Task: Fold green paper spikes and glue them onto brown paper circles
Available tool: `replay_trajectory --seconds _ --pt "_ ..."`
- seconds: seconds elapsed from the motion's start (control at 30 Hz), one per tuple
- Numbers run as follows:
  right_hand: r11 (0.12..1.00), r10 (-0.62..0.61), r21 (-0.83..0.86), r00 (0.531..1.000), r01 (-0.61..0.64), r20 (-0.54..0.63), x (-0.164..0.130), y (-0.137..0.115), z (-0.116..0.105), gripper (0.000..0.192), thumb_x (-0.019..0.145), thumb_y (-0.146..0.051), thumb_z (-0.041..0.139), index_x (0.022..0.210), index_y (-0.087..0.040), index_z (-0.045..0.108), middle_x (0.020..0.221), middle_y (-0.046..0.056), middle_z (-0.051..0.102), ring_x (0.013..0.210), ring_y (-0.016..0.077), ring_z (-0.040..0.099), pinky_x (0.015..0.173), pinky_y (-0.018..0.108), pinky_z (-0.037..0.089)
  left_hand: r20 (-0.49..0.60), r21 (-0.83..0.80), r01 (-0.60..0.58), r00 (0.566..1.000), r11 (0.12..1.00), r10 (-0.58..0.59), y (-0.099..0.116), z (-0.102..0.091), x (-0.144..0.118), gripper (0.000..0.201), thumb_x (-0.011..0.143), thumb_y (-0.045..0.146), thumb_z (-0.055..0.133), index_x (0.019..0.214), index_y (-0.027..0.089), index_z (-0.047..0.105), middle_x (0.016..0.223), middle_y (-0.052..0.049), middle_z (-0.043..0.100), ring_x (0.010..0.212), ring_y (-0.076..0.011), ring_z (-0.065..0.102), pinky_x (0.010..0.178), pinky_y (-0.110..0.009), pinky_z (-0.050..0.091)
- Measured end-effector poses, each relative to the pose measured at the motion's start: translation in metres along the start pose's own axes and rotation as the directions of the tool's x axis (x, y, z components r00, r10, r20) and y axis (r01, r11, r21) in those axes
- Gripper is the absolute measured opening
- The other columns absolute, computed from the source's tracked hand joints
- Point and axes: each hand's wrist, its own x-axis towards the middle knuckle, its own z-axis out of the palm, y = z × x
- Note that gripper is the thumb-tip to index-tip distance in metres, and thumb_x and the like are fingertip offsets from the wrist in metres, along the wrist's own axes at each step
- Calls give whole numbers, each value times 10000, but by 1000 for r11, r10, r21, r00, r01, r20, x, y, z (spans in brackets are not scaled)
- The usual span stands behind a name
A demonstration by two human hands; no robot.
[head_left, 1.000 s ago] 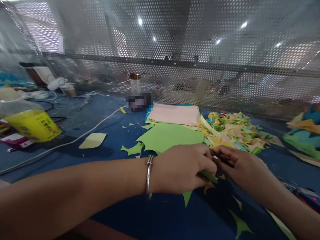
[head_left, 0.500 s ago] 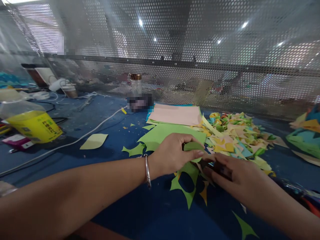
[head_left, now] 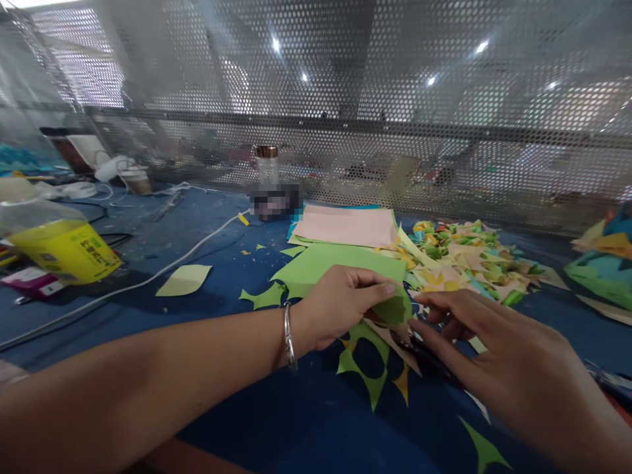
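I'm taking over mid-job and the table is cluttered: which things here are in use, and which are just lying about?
In use:
left hand, pinching a green cut-out
right hand, open beside it, over a dark tool I cannot identify
green sheet
green offcut

Lying about:
scrap pile
pink sheets
yellow bag
white cable
jar

1. Both forearms are bare, with no sleeves in view up to the picture's edge.
2. The left hand (head_left: 340, 306) has a thin silver bangle (head_left: 288, 328) on its wrist, a plain polished metal ring.
3. The right hand (head_left: 498, 349) wears no ring, watch or glove.
4. Both hands are ungloved.
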Motion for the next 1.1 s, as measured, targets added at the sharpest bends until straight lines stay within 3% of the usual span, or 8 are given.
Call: replay_trajectory --seconds 0.17,0.3,0.43,0.6,0.73,0.83,0.93,1.1 --pt "992 -119 -40 993 118 -20 0 -5 2 327 1106 -341 458 1022 -174 727 902 89 796 735 241 781 573 345 557 16 -118 6 1000 993 -5 -2 4 -1 89 933 138 714 932 138 803 754 -13 745 690 -91 673 821 -267 542" --pt "991 -137 2 990 137 19 0 -5 4 326 1108 -300 458 992 -187 741 922 87 788 787 227 781 622 333 561 41 -157 30 999 987 -24 -2 5 -2 117 951 135 692 882 127 787 753 -9 734 678 -86 664 850 -291 553" --pt "995 -42 92 995 34 87 -1 -5 4 305 1092 -298 470 958 -223 734 914 67 778 770 216 767 619 326 548 99 -174 87 993 981 -71 -1 5 -4 202 972 108 654 800 122 760 725 -6 724 690 -83 671 862 -283 552" --pt "975 113 189 992 -121 55 -4 -4 5 235 1056 -334 524 917 -258 698 848 41 746 735 203 725 661 310 548 198 -171 137 975 976 -102 -3 6 -4 252 986 172 636 767 128 752 718 -38 739 706 -116 701 897 -316 547" --pt "957 180 212 979 -197 93 -3 -4 5 209 1047 -334 543 884 -265 655 788 20 702 669 189 677 629 294 513 225 -186 158 968 970 -114 -4 7 -3 311 997 252 604 763 117 758 736 -65 749 705 -144 717 867 -330 564" --pt "956 185 212 977 -204 106 -3 -3 5 237 1052 -333 522 865 -260 648 814 29 715 683 192 686 610 289 501 222 -181 118 972 976 -76 -4 7 -4 227 953 243 668 788 119 763 771 -52 756 714 -129 711 864 -307 568" --pt "957 194 200 976 -211 102 -3 -4 5 260 1057 -343 516 852 -253 648 815 34 718 694 190 692 606 284 507 237 -102 64 971 993 -38 -5 6 -6 58 876 113 731 863 130 785 813 -24 763 734 -97 706 898 -284 559" --pt "949 215 212 971 -233 103 -3 -4 4 264 1048 -373 529 834 -267 640 770 27 702 665 196 673 632 301 530 250 -49 -25 968 998 37 -11 6 -7 130 897 73 707 940 157 796 836 -2 768 782 -94 724 935 -288 568"
